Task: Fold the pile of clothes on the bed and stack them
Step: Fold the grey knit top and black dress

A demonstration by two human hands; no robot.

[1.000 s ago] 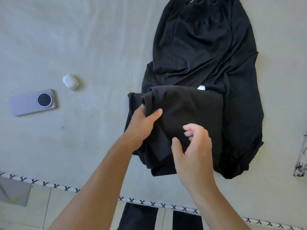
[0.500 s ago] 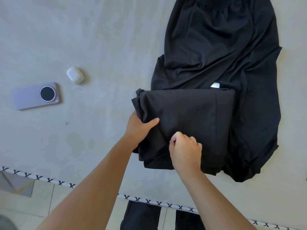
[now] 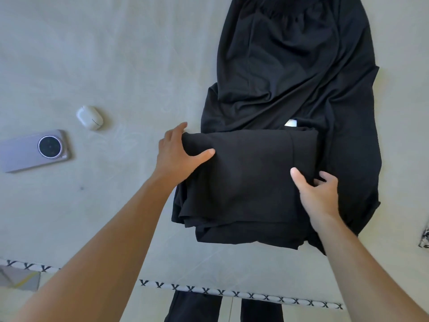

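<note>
The folded bundle [image 3: 246, 182] of black cloth lies near the front edge of the bed [image 3: 127, 66], and it rests on the lower part of a second black garment [image 3: 294, 73] that is spread flat behind and beside it. The left hand [image 3: 178, 154] grips the left end of the bundle, thumb on top and fingers around the far corner; the right hand [image 3: 318, 196] holds the right side, thumb on top and fingers curled at the edge. The main risk, as I judge it, is that the bundle opens when it is lifted: the layers at the near edge are not even, several hems show one under another, and the cloth looks thin and slippery, so the lower layers can slide out if the hands catch only the top ones. A second risk is that the fingers of the right hand catch also the garment under the bundle, because both are black and touching; then the lift drags that garment and wrinkles it. The bundle also sits close to the bed edge, so a loose layer can hang over it. The phone [image 3: 34, 151] and the earbud case [image 3: 89, 117] lie well apart to the left and are in danger only if the stack is put there.
</note>
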